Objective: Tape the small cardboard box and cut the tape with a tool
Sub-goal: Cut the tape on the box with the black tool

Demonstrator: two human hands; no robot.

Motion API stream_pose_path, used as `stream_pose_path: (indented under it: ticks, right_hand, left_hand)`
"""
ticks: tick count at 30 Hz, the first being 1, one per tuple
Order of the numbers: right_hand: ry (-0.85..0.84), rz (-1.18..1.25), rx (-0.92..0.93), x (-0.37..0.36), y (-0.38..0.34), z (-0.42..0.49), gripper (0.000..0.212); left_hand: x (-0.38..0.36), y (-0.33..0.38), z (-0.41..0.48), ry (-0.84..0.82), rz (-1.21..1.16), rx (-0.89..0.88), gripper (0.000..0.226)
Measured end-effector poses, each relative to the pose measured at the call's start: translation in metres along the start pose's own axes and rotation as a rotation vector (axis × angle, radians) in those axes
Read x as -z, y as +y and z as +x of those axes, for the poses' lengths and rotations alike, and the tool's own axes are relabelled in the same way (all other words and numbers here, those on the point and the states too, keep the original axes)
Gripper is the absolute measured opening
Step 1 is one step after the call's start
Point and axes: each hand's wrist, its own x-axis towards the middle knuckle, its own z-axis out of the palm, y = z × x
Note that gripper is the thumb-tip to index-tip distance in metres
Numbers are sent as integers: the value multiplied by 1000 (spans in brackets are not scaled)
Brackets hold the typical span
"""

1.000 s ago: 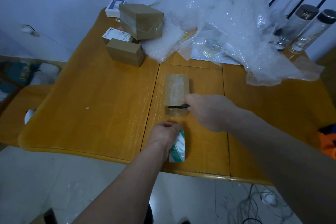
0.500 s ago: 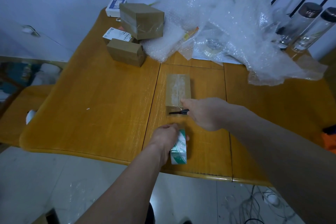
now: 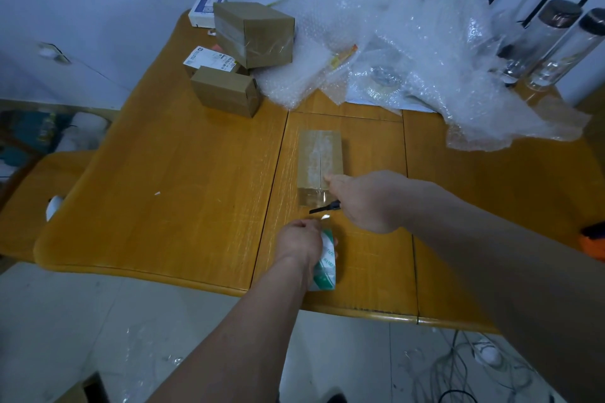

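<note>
Lying flat on the wooden table (image 3: 170,199), the small box (image 3: 319,163) sits near the middle, its top seam covered by clear tape that runs over the near end and down the front face. The right hand (image 3: 366,201) is clenched around a dark cutter (image 3: 324,208), whose blade points left just in front of the box's near edge; one fingertip of that hand touches the box top at its near right corner. Closer to the table edge, the left hand (image 3: 299,244) grips a tape roll (image 3: 325,263) with green and white print, fingers curled over its top. A small bright glint of tape shows between the roll and the blade; whether the strip there is whole or parted cannot be told. Two other brown boxes (image 3: 253,33) stand at the far left of the table, touching a heap of bubble wrap (image 3: 409,52) that spreads across the far side.
</note>
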Motion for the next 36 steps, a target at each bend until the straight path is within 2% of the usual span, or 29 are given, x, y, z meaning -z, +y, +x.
stream_pose_path:
  ticks: [3, 8, 14, 19, 22, 25, 28, 30, 36]
  right_hand:
    - [9, -107, -34, 5, -9, -7, 59]
    - [-24, -198, -55, 12, -24, -21, 68]
    - [19, -299, -78, 15, -39, -28, 62]
    - [57, -475, -65, 8, -39, -25, 51]
    - [27, -485, -44, 11, -31, -28, 37]
    - [32, -531, -27, 12, -22, -29, 34]
    - [51, -446, -29, 8, -8, -32, 36]
    - [99, -310, -39, 7, 6, -38, 29]
    - [301, 387, -76, -3, 34, -46, 13]
  left_hand:
    - [0, 1, 1, -6, -17, 11, 7]
    - [2, 0, 2, -19, -14, 7, 6]
    - [1, 1, 0, -16, -18, 9, 13]
    - [2, 1, -2, -22, -17, 9, 14]
    - [2, 0, -2, -21, -17, 1, 15]
    - [2, 0, -4, -21, -18, -3, 15]
    - [2, 1, -6, -19, -20, -14, 13]
    - [3, 2, -8, -25, -21, -18, 10]
    - [7, -5, -11, -37, -8, -39, 12]
